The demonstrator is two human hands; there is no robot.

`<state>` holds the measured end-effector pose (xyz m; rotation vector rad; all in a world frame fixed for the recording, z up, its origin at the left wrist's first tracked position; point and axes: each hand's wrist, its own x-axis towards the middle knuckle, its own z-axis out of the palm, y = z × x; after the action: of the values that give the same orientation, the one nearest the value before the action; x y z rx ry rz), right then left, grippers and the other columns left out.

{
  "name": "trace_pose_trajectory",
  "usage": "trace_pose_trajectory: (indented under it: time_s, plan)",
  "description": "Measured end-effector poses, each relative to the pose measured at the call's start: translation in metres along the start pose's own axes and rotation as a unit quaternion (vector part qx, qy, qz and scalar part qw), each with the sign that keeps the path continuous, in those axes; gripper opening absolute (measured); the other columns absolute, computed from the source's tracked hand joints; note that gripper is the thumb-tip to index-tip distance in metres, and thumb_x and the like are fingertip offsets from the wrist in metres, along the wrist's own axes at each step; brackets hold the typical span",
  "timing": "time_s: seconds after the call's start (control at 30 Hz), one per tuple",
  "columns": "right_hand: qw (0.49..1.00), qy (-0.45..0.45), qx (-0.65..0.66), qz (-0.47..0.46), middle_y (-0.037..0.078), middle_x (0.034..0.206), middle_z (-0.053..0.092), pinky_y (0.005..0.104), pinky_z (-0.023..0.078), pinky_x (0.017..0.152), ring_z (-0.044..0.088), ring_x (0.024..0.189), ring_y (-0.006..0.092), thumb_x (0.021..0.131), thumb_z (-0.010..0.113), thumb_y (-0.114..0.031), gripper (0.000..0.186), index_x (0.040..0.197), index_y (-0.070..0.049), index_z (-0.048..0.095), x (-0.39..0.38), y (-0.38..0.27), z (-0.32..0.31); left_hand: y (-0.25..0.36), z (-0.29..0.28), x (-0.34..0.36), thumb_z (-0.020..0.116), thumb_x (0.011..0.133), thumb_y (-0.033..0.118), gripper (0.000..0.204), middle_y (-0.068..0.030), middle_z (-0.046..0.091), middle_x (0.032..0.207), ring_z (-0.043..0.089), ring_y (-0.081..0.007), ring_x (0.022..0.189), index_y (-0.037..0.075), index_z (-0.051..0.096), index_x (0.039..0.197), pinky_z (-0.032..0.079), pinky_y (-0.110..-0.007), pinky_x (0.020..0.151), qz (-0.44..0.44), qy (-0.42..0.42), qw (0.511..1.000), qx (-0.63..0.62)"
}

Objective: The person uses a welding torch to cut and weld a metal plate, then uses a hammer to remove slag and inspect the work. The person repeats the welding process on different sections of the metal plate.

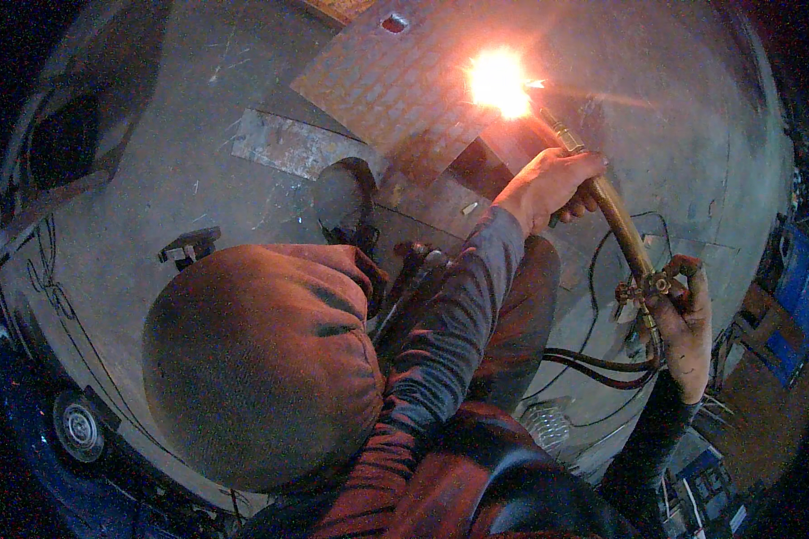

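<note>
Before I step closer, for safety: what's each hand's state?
Left hand: closed, holding the torch.
Right hand: curled at its valve knob; whether closed on it can't be told.

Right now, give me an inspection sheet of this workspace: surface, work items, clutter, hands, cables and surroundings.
Surface: grey floor, scuffed.
Work items: brass-coloured torch, bright flame at its tip; tread-patterned metal plate, partly lost in the glare.
Clutter: flat metal strip left of the plate; small pale piece nearer the person.
Hands: left hand grips the torch; right hand is at its valve knobs, exact contact unclear.
Cables: dark hoses at the torch's rear end.
Surroundings: wheel at lower left; outer edges too dark to tell.
</note>
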<state>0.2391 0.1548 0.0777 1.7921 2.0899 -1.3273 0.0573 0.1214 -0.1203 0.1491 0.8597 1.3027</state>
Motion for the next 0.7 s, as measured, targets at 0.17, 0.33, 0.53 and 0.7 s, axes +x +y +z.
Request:
trace_pose_trajectory:
  time_s: [0.17, 0.33, 0.53, 0.7]
  plan:
    - [1.000, -0.006, -0.009, -0.005, 0.007, 0.096, 0.071, 0.0224, 0.043, 0.056, 0.058, 0.068, 0.0085, 0.094, 0.059, -0.004, 0.039, 0.131, -0.009, 0.045, 0.000, -0.001, -0.001, -0.007, -0.003, 0.006, 0.058, 0.095, 0.043, 0.041, -0.0059, 0.064, 0.067, 0.055, -0.0140, 0.051, 0.006, 0.068, 0.082, 0.042, -0.030, 0.044, 0.012, -0.006, 1.000, 0.020]
    - [1.000, 0.007, 0.007, -0.010, 0.004, 0.088, 0.066, 0.0239, 0.044, 0.050, 0.056, 0.060, 0.0099, 0.093, 0.063, -0.007, 0.041, 0.131, -0.012, 0.048, 0.001, 0.003, -0.001, -0.004, 0.001, 0.004, 0.057, 0.094, 0.038, 0.040, -0.0089, 0.064, 0.066, 0.053, -0.0154, 0.050, 0.003, 0.069, 0.080, 0.040, -0.032, 0.045, 0.023, 0.001, 0.999, 0.031]
    - [1.000, -0.002, 0.023, -0.004, 0.007, 0.095, 0.070, 0.0225, 0.044, 0.056, 0.059, 0.070, 0.0082, 0.094, 0.057, -0.006, 0.033, 0.125, -0.008, 0.047, -0.001, -0.002, 0.003, -0.018, 0.002, 0.012, 0.056, 0.095, 0.040, 0.038, -0.0069, 0.064, 0.068, 0.051, -0.0139, 0.050, 0.006, 0.067, 0.084, 0.040, -0.032, 0.045, 0.066, -0.020, 0.998, -0.008]
    - [0.999, -0.012, 0.044, -0.011, 0.004, 0.093, 0.071, 0.0229, 0.043, 0.050, 0.055, 0.062, 0.0083, 0.094, 0.063, -0.006, 0.032, 0.121, -0.016, 0.048, 0.002, 0.007, 0.001, -0.013, 0.001, 0.007, 0.056, 0.095, 0.042, 0.039, -0.0057, 0.064, 0.068, 0.051, -0.0129, 0.051, 0.007, 0.069, 0.084, 0.041, -0.031, 0.045, 0.010, -0.005, 1.000, -0.010]
